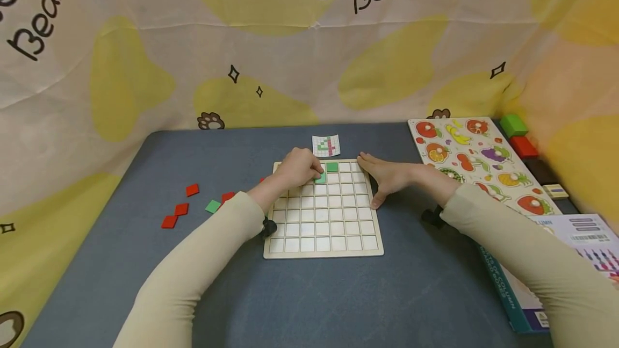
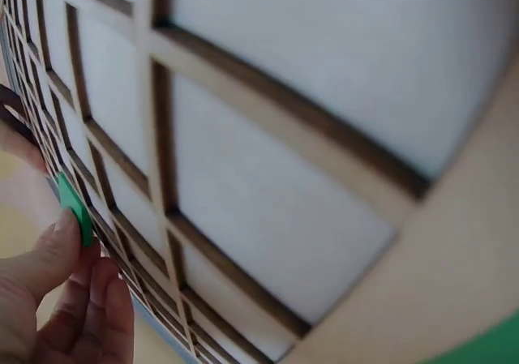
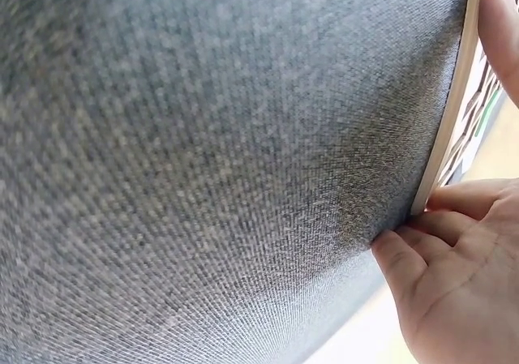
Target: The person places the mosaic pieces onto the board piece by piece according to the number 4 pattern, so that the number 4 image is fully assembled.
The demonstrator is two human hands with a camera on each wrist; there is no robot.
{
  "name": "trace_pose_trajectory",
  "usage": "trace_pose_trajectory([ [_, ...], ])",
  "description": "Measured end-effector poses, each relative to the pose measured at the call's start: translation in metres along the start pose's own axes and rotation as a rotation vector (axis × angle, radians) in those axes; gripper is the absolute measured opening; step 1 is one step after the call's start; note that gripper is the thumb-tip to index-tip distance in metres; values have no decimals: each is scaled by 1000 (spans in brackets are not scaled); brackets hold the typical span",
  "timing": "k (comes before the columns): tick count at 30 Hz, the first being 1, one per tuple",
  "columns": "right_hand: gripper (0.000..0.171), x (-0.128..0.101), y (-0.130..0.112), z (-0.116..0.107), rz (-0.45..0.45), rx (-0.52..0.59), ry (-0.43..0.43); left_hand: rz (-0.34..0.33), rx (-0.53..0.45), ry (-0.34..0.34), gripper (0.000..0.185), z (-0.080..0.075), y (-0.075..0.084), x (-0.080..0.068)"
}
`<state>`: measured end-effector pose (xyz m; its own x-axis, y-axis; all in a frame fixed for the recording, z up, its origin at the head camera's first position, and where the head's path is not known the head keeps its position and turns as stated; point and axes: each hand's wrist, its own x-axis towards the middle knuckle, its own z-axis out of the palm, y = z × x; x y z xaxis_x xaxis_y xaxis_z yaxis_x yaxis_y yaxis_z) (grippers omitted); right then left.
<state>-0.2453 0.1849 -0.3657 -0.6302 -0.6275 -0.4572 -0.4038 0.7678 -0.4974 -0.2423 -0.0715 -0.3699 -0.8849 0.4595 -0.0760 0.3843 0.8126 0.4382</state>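
A wooden grid board [image 1: 324,251] with white cells lies on the dark grey table. One green tile [image 1: 331,166] sits in its top row. My left hand [image 1: 300,168] pinches a second green tile [image 1: 320,178] over the second row; the left wrist view shows that tile [image 2: 75,208] held at my fingertips [image 2: 57,246] against the grid [image 2: 268,186]. My right hand [image 1: 387,176] lies flat with straight fingers against the board's right edge; in the right wrist view its fingers [image 3: 454,218] touch the board's rim [image 3: 450,113]. A small pattern card [image 1: 326,145] lies just beyond the board.
Several red tiles [image 1: 181,209] and a green tile [image 1: 213,206] lie loose on the table to the left. A fruit peg puzzle [image 1: 476,160], coloured blocks [image 1: 519,136] and a printed box [image 1: 556,262] crowd the right side. A curtain hangs behind.
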Motion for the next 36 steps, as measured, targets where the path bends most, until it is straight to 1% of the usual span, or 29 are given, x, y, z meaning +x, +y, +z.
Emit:
trace_pose_trajectory([
  [4, 127, 1, 0, 0, -1, 1, -8, -35, 62, 26, 14, 0, 1, -3],
  [7, 127, 2, 0, 0, 2, 2, -10, -47, 85, 27, 21, -4, -1, -6],
  [10, 126, 2, 0, 0, 4, 5, -6, -24, 45, 16, 23, -14, -13, -13],
  [12, 126, 2, -1, -1, 6, 3, -4, 8, 1, -1, 19, -24, -27, -19],
  [15, 125, 1, -2, -1, 3, 3, -3, 34, -64, -69, 11, -40, -53, -31],
  [17, 125, 0, -2, -1, -1, 4, 0, 36, -90, -136, 10, -51, -69, -40],
  [19, 125, 0, -2, -1, -2, 7, 2, 35, -97, -213, 14, -60, -84, -47],
  [21, 125, -1, -2, -1, -5, 12, 3, 35, -82, -279, 20, -67, -95, -54],
  [24, 125, -1, -2, 0, -5, 13, -1, 26, -66, -349, 29, -69, -108, -63],
  [27, 125, -1, -2, 0, -8, 15, 0, 13, -66, -351, 31, -66, -114, -70],
  [32, 125, -1, 0, 1, -14, 15, 6, 28, -69, -300, 27, -59, -116, -74],
  [36, 126, -1, 1, 1, -11, 18, 3, 13, -54, -256, 25, -56, -116, -73],
])
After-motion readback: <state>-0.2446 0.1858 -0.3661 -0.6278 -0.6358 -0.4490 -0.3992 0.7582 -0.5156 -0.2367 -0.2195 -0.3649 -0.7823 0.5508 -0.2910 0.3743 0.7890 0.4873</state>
